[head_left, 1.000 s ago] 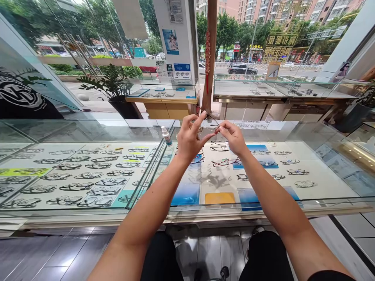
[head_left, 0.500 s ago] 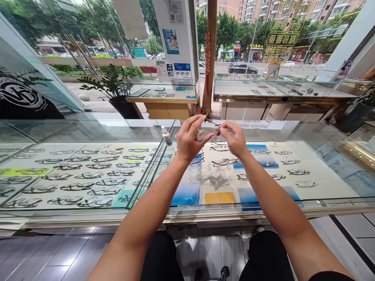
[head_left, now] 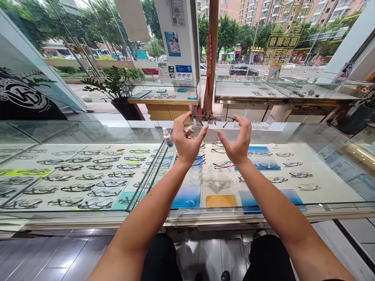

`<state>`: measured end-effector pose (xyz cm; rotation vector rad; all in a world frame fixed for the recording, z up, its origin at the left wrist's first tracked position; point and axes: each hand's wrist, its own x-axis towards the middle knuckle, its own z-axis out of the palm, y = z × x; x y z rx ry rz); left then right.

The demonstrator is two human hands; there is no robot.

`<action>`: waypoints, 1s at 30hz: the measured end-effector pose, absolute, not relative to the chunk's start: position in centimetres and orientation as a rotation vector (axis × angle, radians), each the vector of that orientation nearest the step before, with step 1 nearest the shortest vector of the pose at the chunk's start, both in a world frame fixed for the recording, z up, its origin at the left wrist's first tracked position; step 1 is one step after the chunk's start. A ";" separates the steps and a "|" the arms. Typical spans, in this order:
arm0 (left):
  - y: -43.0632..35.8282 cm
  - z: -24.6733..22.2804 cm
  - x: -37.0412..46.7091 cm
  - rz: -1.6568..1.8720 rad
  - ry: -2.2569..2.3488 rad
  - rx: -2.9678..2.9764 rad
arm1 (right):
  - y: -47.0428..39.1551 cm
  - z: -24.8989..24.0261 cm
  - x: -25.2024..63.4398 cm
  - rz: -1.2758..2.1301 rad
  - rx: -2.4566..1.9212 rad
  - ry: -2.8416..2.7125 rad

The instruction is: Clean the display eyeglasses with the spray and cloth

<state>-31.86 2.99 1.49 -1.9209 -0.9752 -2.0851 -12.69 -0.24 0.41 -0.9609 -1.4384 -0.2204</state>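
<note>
A pair of dark-framed eyeglasses is held up level above the glass counter, its lenses side by side. My left hand holds the frame's left end with the fingers, thumb apart below it. The right end is between the fingertips of my right hand, whose thumb is also spread away. A crumpled beige cloth shows beside my left palm; how it is held is partly hidden. Just left of my left hand, a small white bottle stands on the glass.
Rows of eyeglasses lie inside the glass display counter, some on blue cards and near an orange card. Beyond it are a wooden post, a potted plant and more display cases.
The eyeglasses have turned from a slanted position to level, facing across the view. My hands have moved apart to the frame's two ends, and the thumbs have spread. The beige cloth shows more.
</note>
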 end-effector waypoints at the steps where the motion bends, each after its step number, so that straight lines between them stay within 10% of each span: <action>1: 2.9 1.5 -31.8 -2.097 -1.004 -1.919 | -0.3 0.4 -12.7 -0.229 -0.972 -1.431; 30: 1.8 0.8 -30.6 -2.154 -1.002 -1.899 | -1.2 0.6 -13.7 -0.194 -1.048 -1.344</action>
